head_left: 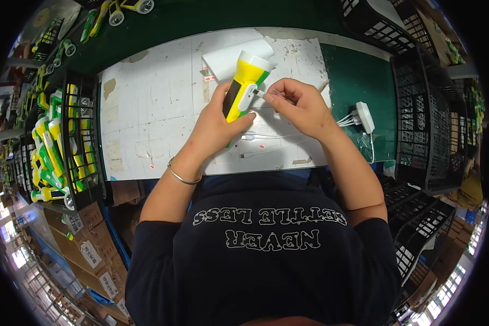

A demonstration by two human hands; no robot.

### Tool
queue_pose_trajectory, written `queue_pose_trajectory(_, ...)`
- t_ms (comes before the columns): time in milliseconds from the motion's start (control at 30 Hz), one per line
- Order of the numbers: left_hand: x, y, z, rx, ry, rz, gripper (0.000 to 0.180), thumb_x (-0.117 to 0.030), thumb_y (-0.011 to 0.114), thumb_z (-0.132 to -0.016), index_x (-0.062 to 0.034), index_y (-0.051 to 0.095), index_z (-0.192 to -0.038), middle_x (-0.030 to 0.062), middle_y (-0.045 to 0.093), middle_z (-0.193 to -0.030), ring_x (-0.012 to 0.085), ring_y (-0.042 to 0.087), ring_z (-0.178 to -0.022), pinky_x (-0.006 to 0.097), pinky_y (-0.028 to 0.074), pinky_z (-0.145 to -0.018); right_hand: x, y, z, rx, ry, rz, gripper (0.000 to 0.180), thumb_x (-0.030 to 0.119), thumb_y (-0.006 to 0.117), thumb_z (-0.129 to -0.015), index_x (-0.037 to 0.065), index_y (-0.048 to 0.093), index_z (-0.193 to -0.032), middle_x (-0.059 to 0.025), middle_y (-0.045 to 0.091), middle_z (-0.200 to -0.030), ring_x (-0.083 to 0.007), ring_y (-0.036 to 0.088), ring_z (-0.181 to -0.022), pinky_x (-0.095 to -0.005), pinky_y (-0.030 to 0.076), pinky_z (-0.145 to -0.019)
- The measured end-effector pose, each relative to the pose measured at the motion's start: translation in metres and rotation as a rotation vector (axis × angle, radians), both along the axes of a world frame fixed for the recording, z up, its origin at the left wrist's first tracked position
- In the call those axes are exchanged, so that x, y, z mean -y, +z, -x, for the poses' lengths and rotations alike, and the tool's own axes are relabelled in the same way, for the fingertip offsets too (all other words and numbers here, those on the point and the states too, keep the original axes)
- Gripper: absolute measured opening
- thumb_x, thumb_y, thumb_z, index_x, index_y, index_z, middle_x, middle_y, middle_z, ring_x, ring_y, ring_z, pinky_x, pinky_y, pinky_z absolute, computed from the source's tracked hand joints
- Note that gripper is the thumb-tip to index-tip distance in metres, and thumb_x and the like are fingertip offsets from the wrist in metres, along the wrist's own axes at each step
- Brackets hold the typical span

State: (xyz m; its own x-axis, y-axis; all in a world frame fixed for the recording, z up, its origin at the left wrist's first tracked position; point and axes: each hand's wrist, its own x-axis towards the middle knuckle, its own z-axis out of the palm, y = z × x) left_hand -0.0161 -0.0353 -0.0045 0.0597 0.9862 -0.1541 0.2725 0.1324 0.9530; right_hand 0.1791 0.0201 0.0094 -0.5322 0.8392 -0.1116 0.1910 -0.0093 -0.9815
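My left hand [216, 126] grips a yellow, white and green flashlight [245, 81] by its lower body, head pointing away from me over a white worn work mat [146, 108]. My right hand [299, 106] pinches the plug end of a thin white cable [262, 94] against the flashlight's side. More white cables [266, 136] lie on the mat under my hands and run to a white charger block [364, 117] at the right.
A black crate [65, 146] at the left holds several yellow-green flashlights. Black empty crates [429, 119] stand at the right. A white sheet [228, 57] lies behind the flashlight. More flashlights [114, 13] lie at the far edge; cardboard boxes [92, 244] sit below left.
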Motion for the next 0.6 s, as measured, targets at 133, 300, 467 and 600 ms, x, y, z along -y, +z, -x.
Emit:
queue_pose_trajectory(133,-0.001,0.003,-0.01,-0.08,-0.005,-0.098,0.061,-0.02,0.069,-0.073,-0.0049,0.039,-0.124,0.0161,0.056,-0.107,0.0253,0.057,-0.098,0.033,0.046,-0.083,0.004,0.004,-0.001,0.097,-0.102,-0.081,0.016,0.014,0.061,-0.085,-0.002,0.059,-0.085,0.0025,0.056,-0.072,-0.0016,0.048,-0.067,-0.017,0.039,-0.06)
queue_pose_trajectory(300,-0.001,0.012,-0.021,-0.61,0.116,-0.432,0.062,-0.014,0.068,-0.072,-0.0102,0.038,-0.126,0.0137,0.053,-0.097,0.0322,0.056,-0.085,0.039,0.048,-0.07,0.004,-0.007,-0.002,0.024,-0.183,0.005,0.019,0.018,0.063,-0.083,-0.001,0.06,-0.08,0.0012,0.057,-0.068,-0.0032,0.048,-0.063,-0.019,0.038,-0.056)
queue_pose_trajectory(467,-0.002,0.009,-0.021,-0.586,0.07,-0.453,0.062,-0.016,0.068,-0.072,-0.0101,0.038,-0.127,0.0139,0.054,-0.1,0.0321,0.056,-0.089,0.039,0.049,-0.07,0.01,-0.003,0.0,-0.109,-0.248,0.077,0.019,0.018,0.063,-0.083,0.0,0.06,-0.077,0.0012,0.056,-0.065,-0.0029,0.045,-0.059,-0.0191,0.036,-0.053)
queue_pose_trajectory(600,-0.006,0.008,-0.022,-0.543,0.028,-0.416,0.061,-0.018,0.067,-0.073,-0.0096,0.038,-0.127,0.0161,0.053,-0.106,0.034,0.056,-0.093,0.039,0.049,-0.075,0.007,-0.006,0.0,-0.048,-0.27,0.054,0.018,0.016,0.064,-0.082,-0.001,0.059,-0.078,0.0013,0.056,-0.066,-0.0021,0.045,-0.06,-0.0187,0.036,-0.053)
